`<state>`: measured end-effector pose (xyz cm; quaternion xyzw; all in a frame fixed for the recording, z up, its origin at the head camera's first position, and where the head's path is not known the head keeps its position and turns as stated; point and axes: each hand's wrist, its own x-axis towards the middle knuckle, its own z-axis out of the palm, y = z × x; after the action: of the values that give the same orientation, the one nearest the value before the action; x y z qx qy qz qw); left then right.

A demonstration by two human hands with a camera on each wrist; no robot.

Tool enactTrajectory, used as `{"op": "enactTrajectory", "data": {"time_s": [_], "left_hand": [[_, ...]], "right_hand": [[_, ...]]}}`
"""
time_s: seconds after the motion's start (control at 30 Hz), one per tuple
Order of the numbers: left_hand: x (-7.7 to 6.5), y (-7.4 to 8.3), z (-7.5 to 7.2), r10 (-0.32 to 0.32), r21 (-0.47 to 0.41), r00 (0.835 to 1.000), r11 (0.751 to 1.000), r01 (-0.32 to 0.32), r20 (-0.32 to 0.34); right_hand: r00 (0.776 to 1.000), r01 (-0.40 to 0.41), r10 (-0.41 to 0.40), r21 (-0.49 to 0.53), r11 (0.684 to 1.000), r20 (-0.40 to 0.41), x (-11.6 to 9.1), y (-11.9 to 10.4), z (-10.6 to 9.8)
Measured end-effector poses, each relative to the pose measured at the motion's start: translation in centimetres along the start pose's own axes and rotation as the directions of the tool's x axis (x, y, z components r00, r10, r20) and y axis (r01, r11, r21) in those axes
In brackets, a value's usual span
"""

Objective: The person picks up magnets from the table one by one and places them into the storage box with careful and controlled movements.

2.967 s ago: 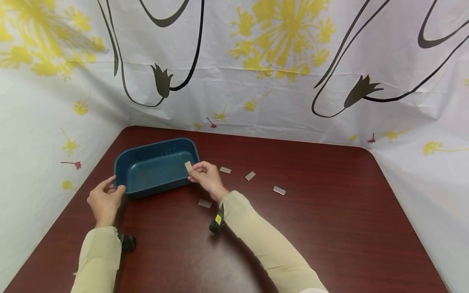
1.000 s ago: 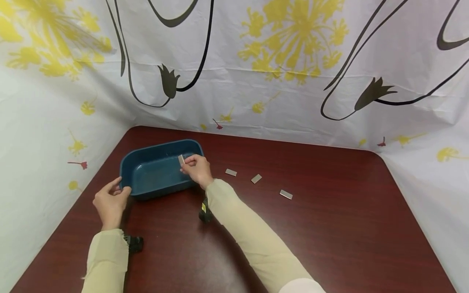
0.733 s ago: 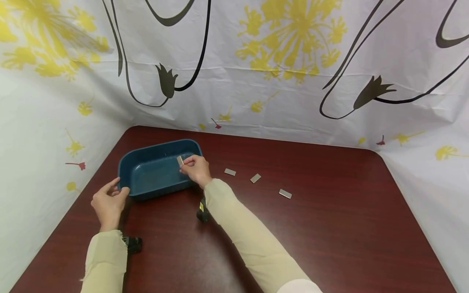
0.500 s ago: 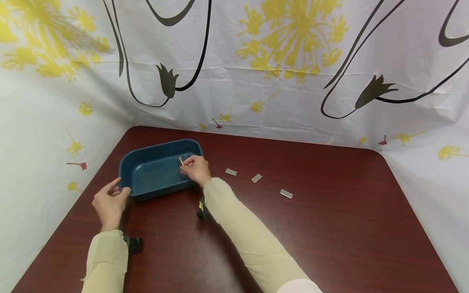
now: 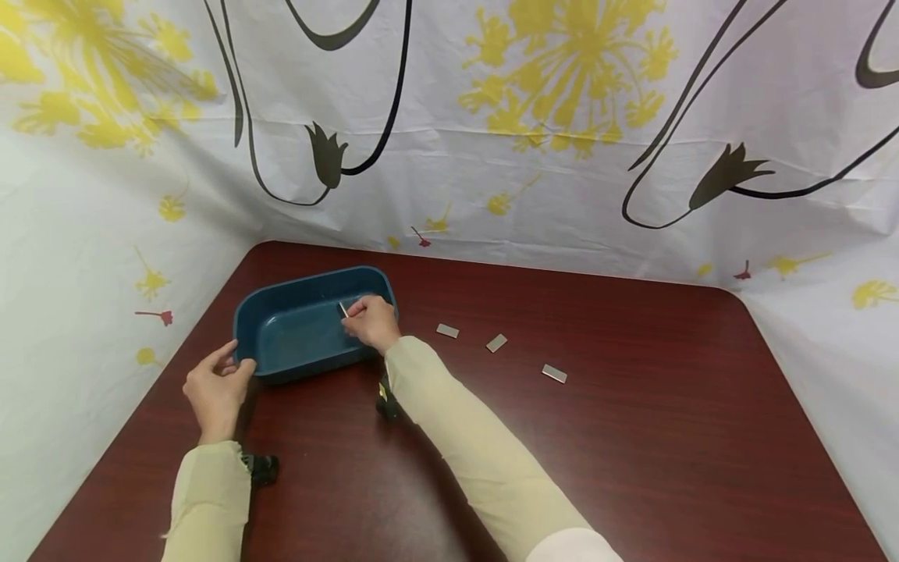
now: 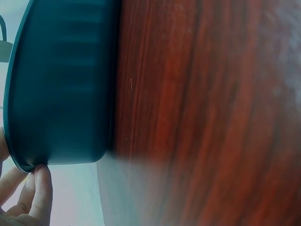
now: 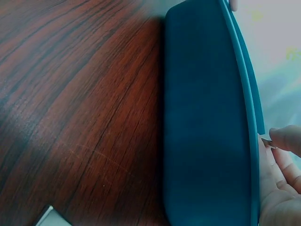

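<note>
The right hand (image 5: 372,321), grip closed, pinches a metal strip (image 5: 342,310) over the three o'clock side of the blue tub (image 5: 302,291). The left hand (image 5: 218,390) pinches the tub at eight o'clock; three more strips (image 5: 496,343) lie on the bench (image 5: 632,429) beyond three o'clock.

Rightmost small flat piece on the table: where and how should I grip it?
Probably best to pinch the rightmost piece across its long edges at mid-length, coming from above: it lies flat on the table, thin and narrow, with nothing touching it.
</note>
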<state>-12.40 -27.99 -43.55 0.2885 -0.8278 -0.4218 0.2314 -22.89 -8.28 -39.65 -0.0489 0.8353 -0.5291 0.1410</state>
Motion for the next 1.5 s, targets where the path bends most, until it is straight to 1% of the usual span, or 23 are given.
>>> {"op": "enactTrajectory", "data": {"time_s": [0.33, 0.43, 0.63, 0.8, 1.03, 1.17, 1.3, 1.5], "left_hand": [[-0.10, 0.13, 0.06, -0.003, 0.013, 1.000, 1.000, 0.003, -0.002], [-0.07, 0.18, 0.03, 0.000, 0.009, 1.000, 1.000, 0.000, -0.001], [-0.28, 0.18, -0.15, -0.012, -0.012, 1.000, 1.000, 0.012, 0.001], [-0.38, 0.09, -0.15, -0.015, -0.028, 1.000, 0.999, 0.015, -0.002], [-0.32, 0.10, -0.01, -0.008, -0.037, 1.000, 0.999, 0.007, -0.009], [-0.29, 0.14, 0.04, -0.007, -0.037, 1.000, 0.999, 0.007, -0.009], [-0.23, 0.13, 0.08, 0.000, -0.036, 1.000, 0.999, 0.000, -0.014], [-0.15, 0.06, 0.18, 0.018, -0.031, 0.999, 0.999, -0.019, -0.035]], "right_hand": [[0.998, -0.023, 0.022, 0.029, 0.999, 0.051, 0.48, 0.09, -0.29], [0.998, -0.023, 0.022, 0.023, 0.999, 0.066, 0.52, 0.05, -0.39], [0.995, -0.026, 0.031, -0.057, 0.998, 0.092, 0.47, -0.05, -0.26], [0.994, -0.030, 0.043, -0.126, 0.992, 0.096, 0.54, -0.10, -0.10], [0.995, -0.047, 0.060, -0.151, 0.987, 0.083, 0.59, -0.13, -0.11], [0.995, -0.053, 0.063, -0.132, 0.990, 0.072, 0.57, -0.10, -0.04], [0.997, -0.042, 0.049, -0.094, 0.995, 0.068, 0.61, 0.01, 0.01], [0.997, 0.001, 0.003, -0.054, 0.999, 0.075, 0.67, 0.33, -0.03]]}}
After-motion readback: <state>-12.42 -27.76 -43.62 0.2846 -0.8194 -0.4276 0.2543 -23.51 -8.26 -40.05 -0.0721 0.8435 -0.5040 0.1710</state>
